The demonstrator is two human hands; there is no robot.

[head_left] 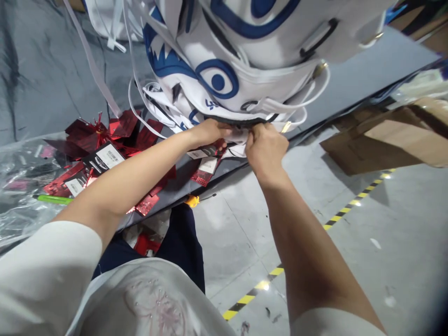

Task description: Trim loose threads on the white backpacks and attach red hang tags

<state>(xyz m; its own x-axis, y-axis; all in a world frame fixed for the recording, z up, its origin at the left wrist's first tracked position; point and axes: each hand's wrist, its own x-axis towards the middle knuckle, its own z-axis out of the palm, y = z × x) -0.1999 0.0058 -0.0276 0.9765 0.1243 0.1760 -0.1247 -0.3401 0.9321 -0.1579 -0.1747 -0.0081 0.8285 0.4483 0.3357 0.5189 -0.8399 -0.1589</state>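
A pile of white bags with blue printed patterns [224,51] lies on a grey table [42,70], white straps hanging off it. My left hand [210,131] and my right hand [265,148] meet at the near edge of the lowest bag [241,136], both pinching its white material. A red shiny hang tag with a white barcode label [206,165] sits right under my hands; which hand touches it is unclear.
Several red foil tags with barcode labels [101,149] lie on clear plastic [21,205] at the left, beside a green pen [54,199]. A yellow-handled tool [192,201] sits at the table edge. A cardboard box [392,140] rests on the floor, near yellow-black tape [350,205].
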